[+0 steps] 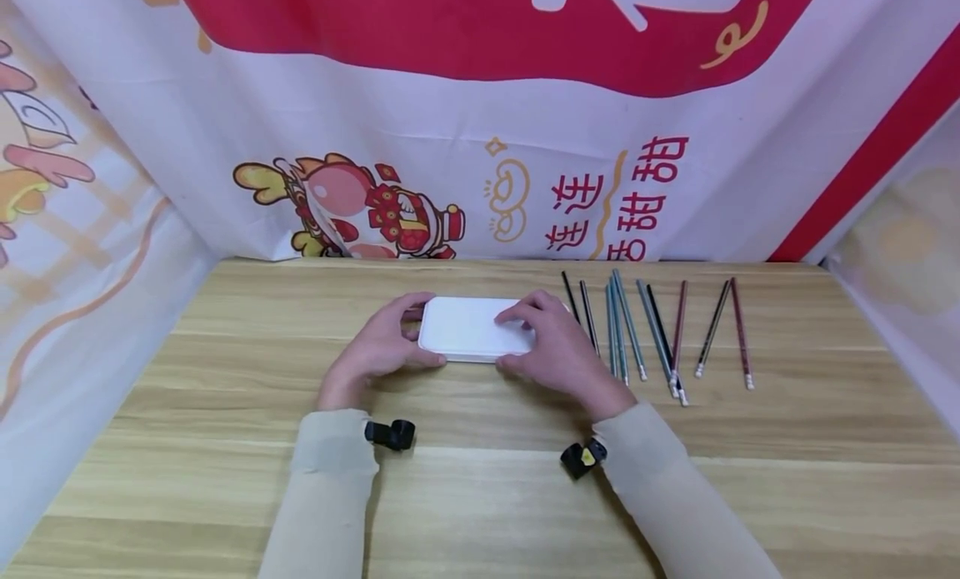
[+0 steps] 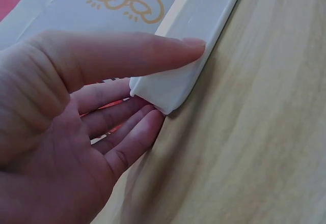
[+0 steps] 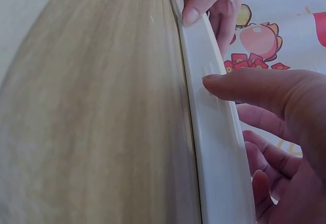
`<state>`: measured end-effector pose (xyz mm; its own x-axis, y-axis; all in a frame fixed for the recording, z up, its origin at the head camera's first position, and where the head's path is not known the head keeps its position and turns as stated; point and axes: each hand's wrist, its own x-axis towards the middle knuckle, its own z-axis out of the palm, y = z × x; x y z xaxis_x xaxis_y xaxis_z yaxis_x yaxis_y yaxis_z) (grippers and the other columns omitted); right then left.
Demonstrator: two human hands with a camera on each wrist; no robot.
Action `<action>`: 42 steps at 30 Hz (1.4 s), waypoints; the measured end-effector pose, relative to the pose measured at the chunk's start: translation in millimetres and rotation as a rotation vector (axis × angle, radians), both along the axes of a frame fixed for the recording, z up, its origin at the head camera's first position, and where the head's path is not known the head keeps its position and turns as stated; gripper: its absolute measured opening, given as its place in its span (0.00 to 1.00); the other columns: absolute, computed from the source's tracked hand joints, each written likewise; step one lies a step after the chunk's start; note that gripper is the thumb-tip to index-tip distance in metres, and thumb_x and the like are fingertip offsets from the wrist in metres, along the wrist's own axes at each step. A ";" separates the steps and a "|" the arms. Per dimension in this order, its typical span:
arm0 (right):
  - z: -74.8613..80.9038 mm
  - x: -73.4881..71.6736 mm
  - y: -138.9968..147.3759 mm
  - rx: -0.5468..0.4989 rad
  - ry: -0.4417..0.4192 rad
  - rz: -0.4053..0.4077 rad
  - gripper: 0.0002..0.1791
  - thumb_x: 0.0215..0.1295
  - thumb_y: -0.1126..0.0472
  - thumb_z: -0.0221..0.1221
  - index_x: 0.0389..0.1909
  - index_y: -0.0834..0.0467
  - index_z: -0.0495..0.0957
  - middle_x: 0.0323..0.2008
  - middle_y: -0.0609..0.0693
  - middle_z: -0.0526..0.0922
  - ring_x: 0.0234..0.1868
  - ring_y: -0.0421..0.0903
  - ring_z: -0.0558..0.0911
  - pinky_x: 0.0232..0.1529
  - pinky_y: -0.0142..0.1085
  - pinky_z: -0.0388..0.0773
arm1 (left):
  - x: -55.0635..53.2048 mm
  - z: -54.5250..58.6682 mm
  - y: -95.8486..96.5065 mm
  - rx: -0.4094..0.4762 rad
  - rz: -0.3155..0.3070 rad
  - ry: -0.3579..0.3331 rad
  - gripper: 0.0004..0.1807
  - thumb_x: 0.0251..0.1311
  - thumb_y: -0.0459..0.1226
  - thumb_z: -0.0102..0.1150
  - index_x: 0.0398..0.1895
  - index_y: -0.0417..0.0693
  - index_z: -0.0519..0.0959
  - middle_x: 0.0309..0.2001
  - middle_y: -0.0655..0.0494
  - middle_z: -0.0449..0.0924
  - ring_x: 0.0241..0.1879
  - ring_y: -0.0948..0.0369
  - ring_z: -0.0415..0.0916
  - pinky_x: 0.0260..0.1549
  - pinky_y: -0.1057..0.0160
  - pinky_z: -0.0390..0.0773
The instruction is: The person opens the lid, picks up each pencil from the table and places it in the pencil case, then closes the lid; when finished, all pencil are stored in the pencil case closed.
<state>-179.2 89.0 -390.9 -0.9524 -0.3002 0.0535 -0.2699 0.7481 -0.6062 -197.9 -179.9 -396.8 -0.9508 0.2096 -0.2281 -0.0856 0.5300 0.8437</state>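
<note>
A white, flat box (image 1: pixel 465 327) with rounded corners lies lengthwise on the wooden table. At its left end, my left hand (image 1: pixel 381 342) holds it, the thumb along the near side and the other fingers at the end and behind. In the left wrist view the thumb presses the side of the white box (image 2: pixel 186 79). My right hand (image 1: pixel 558 346) grips the right part, thumb on the near side and fingers bent over the top. The right wrist view shows that thumb against the side of the box (image 3: pixel 219 147); its right end is hidden by the hand.
Right of the box lie several pencils, among them a teal pencil (image 1: pixel 628 325), a black pencil (image 1: pixel 589 316) and a maroon pencil (image 1: pixel 741 333). A printed cloth (image 1: pixel 450 112) hangs along the back edge of the table (image 1: pixel 465 496), with more cloth on both sides.
</note>
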 end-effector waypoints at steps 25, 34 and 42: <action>5.5 3.3 -0.4 0.058 0.021 -0.008 0.29 0.56 0.51 0.81 0.60 0.48 0.87 0.62 0.49 0.79 0.59 0.51 0.78 0.64 0.50 0.79 | -2.6 -3.9 -0.2 0.040 0.038 -0.032 0.54 0.53 0.31 0.82 0.83 0.53 0.63 0.79 0.44 0.67 0.77 0.44 0.69 0.76 0.44 0.71; 6.5 1.3 -1.3 0.076 0.035 0.015 0.29 0.56 0.50 0.81 0.59 0.48 0.87 0.61 0.48 0.80 0.58 0.50 0.79 0.62 0.49 0.80 | -2.6 -4.9 -2.0 0.028 0.034 -0.030 0.54 0.54 0.32 0.82 0.83 0.53 0.62 0.80 0.44 0.66 0.77 0.44 0.68 0.77 0.43 0.69; 9.9 -1.9 -7.7 0.259 0.136 0.094 0.33 0.58 0.45 0.80 0.64 0.48 0.85 0.67 0.50 0.80 0.68 0.51 0.76 0.71 0.51 0.76 | -2.8 -5.7 -2.5 0.034 0.021 -0.025 0.54 0.55 0.32 0.82 0.84 0.53 0.62 0.79 0.44 0.66 0.76 0.44 0.69 0.76 0.44 0.70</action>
